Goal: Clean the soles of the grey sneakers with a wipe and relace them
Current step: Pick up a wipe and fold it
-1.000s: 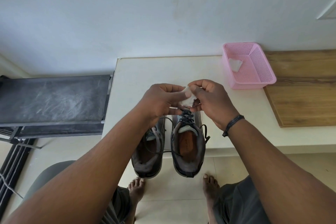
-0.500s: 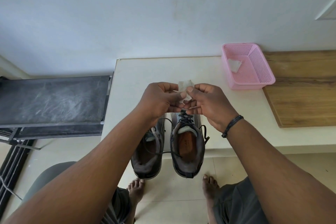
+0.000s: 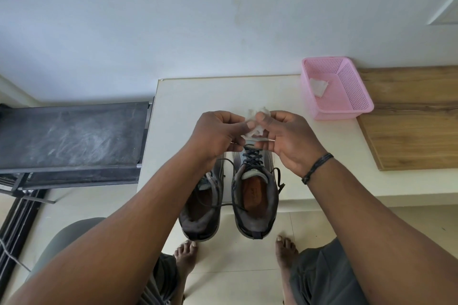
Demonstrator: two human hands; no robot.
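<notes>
Hands [image 3: 218,135] [image 3: 288,141] pinch wipe [image 3: 255,124] above grey sneakers [image 3: 255,188].

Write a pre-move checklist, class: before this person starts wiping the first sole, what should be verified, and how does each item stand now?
1. Wipe in hand: ok, pinched between left hand and right hand.
2. Wipe opened flat: not ok, it looks crumpled between the fingers.
3. Sneakers within reach: ok, left sneaker and right sneaker sit side by side, heels over the table edge.
4. Soles exposed: not ok, both stand upright, soles down.
5. A hand free to lift a sneaker: not ok, both hold the wipe.
6. Pink basket for waste: ok, on the table, a white piece already inside.
</notes>
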